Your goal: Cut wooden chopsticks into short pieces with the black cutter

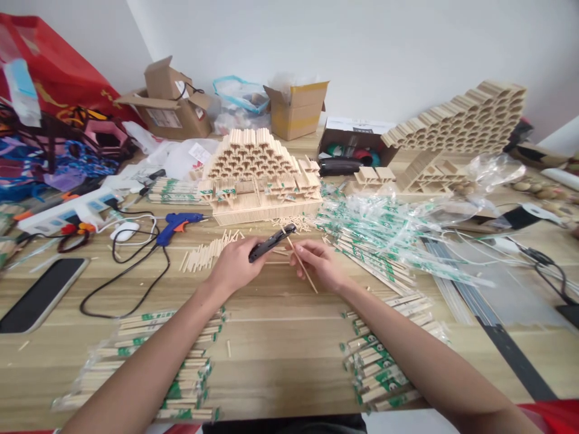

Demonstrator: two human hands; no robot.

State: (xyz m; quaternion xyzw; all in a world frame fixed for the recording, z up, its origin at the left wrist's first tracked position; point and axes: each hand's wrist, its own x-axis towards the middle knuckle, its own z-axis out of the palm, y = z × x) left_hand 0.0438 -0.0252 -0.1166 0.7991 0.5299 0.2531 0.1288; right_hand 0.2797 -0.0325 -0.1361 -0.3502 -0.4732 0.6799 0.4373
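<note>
Wooden stick, single, thin, pale: pinched between thumb and fingertips of the right hand, which is nearly closed on it and is the nearer hand. Long axis slants across the table, far end up and left, just beside the black handheld tool; near end down and right, past the hand. Left hand, curled, grips that tool. Loose wooden sticks lie just beyond it; blue hot-glue gun further left.
</note>
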